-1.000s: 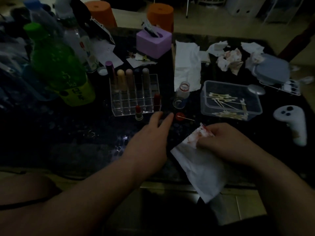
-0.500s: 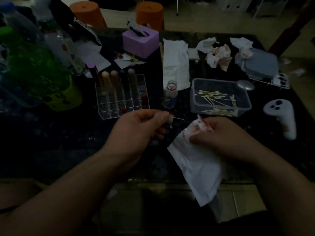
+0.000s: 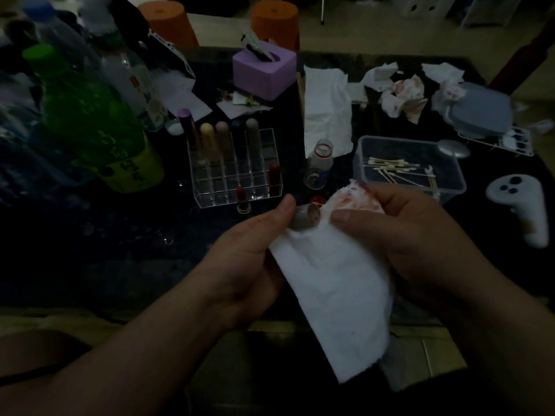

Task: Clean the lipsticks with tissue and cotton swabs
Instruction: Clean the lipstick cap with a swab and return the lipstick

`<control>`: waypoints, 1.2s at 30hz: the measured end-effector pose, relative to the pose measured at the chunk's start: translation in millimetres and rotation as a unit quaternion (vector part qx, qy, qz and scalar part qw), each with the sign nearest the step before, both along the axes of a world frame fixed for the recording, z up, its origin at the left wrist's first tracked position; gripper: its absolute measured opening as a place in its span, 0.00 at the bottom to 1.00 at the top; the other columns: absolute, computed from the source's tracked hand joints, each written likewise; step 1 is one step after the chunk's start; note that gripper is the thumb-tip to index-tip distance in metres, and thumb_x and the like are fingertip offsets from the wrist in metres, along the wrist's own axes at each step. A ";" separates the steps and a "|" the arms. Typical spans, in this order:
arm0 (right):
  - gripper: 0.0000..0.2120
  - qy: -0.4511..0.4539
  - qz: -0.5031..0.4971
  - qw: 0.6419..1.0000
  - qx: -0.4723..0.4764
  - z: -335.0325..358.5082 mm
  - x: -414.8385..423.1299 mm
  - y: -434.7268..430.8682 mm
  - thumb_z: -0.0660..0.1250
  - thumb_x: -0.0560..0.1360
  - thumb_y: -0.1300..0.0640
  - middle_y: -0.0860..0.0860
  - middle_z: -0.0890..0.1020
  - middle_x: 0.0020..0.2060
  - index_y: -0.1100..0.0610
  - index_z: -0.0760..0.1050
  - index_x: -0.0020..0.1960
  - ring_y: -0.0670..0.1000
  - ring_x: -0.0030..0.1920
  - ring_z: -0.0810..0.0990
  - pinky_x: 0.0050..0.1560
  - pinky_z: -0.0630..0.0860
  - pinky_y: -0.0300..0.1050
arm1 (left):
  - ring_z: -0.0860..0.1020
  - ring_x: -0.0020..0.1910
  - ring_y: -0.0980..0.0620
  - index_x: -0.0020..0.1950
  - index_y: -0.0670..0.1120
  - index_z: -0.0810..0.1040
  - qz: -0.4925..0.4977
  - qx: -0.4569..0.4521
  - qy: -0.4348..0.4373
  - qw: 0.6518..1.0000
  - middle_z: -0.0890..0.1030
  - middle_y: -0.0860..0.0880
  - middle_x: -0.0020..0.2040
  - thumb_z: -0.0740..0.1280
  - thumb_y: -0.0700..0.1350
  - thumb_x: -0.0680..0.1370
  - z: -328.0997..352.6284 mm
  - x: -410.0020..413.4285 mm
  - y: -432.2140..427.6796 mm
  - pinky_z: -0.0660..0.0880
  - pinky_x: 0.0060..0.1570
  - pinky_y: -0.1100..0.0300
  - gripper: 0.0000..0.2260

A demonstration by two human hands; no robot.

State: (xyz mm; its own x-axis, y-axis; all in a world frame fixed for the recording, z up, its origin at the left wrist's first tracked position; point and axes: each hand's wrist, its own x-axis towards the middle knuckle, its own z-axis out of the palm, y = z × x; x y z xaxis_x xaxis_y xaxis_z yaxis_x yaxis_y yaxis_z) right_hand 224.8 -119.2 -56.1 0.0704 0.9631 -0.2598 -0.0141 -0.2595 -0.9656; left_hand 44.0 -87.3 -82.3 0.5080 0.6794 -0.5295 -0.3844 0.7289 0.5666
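- Brought the left grip from mid-frame across to the stained white tissue within the last half second; a second ago lay flat and empty on the dark counter.
- Now pinches a small grey cylindrical lipstick piece between thumb and curled fingers at centre frame, open end turned toward the tissue and just touching its upper edge.
- Cannot tell whether cap or tube base in this dim light.
- Keeps the right grip closed on the red-smeared top of the tissue, thumb on the near side, with the rest of the sheet hanging toward lower centre.
- Leaves a red lipstick standing just in front of the clear acrylic organiser, left of centre, with more sticks in its back row.
- Leaves the clear plastic box of cotton swabs untouched, right of centre.
- Points, most likely, to wiping of the grey piece about to begin, with several lipsticks probably yet to clean.
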 end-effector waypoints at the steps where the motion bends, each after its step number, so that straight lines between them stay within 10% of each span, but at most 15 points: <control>1: 0.07 0.007 -0.015 1.000 0.005 -0.2 -2.2 0.0 0.74 0.71 0.61 0.58 0.86 0.44 0.59 0.84 0.50 0.60 0.47 0.86 0.53 0.80 0.59 | 0.81 0.60 0.38 0.64 0.36 0.78 -0.001 0.002 0.001 1.000 0.82 0.37 0.59 0.70 0.52 0.69 0.9 -1.1 -0.4 0.78 0.61 0.44 0.29; 7: 0.03 -0.079 -0.075 0.989 0.095 -0.1 -13.9 -1.1 0.75 0.70 0.61 0.54 0.86 0.39 0.55 0.83 0.41 0.56 0.40 0.86 0.40 0.82 0.53 | 0.79 0.61 0.35 0.60 0.33 0.79 0.018 0.066 0.026 0.997 0.81 0.34 0.59 0.72 0.51 0.73 -1.9 -6.8 5.6 0.77 0.62 0.43 0.25; 14: 0.09 -0.332 -0.106 0.902 0.254 -4.1 -20.2 1.3 0.74 0.72 0.59 0.56 0.80 0.29 0.59 0.78 0.35 0.56 0.32 0.78 0.34 0.74 0.47 | 0.77 0.40 0.48 0.42 0.46 0.82 0.043 0.260 0.302 0.916 0.81 0.38 0.42 0.68 0.64 0.68 6.6 -15.5 7.9 0.78 0.45 0.46 0.21; 19: 0.07 -0.320 -0.070 0.897 0.296 -2.5 -35.9 -1.7 0.72 0.73 0.58 0.51 0.81 0.31 0.59 0.80 0.37 0.51 0.35 0.80 0.35 0.76 0.39 | 0.74 0.26 0.59 0.38 0.43 0.82 0.050 0.245 0.260 0.933 0.78 0.51 0.27 0.69 0.56 0.72 11.7 -12.0 5.8 0.71 0.28 0.69 0.16; 23: 0.04 -0.318 -0.060 0.891 0.317 -2.5 -40.8 -4.8 0.74 0.73 0.62 0.49 0.81 0.33 0.57 0.81 0.40 0.48 0.35 0.81 0.37 0.76 0.35 | 0.75 0.28 0.53 0.38 0.39 0.83 0.059 0.233 0.251 0.938 0.81 0.38 0.35 0.71 0.60 0.67 6.0 -13.6 6.8 0.71 0.29 0.64 0.22; 32: 0.17 -0.348 0.015 0.865 0.360 -9.2 -38.0 -7.4 0.75 0.70 0.67 0.41 0.81 0.44 0.55 0.77 0.55 0.41 0.43 0.82 0.43 0.76 0.30 | 0.70 0.25 0.52 0.50 0.36 0.83 -0.007 0.117 0.156 0.981 0.77 0.44 0.30 0.71 0.56 0.71 12.0 -19.6 8.3 0.69 0.27 0.60 0.23; 36: 0.16 -0.290 -0.002 0.907 0.306 -13.7 -43.9 -7.3 0.73 0.72 0.65 0.40 0.82 0.50 0.55 0.77 0.59 0.37 0.49 0.83 0.50 0.76 0.30 | 0.70 0.26 0.54 0.52 0.34 0.80 0.015 0.102 0.080 0.991 0.77 0.46 0.31 0.70 0.50 0.71 16.3 -19.3 8.1 0.71 0.27 0.62 0.20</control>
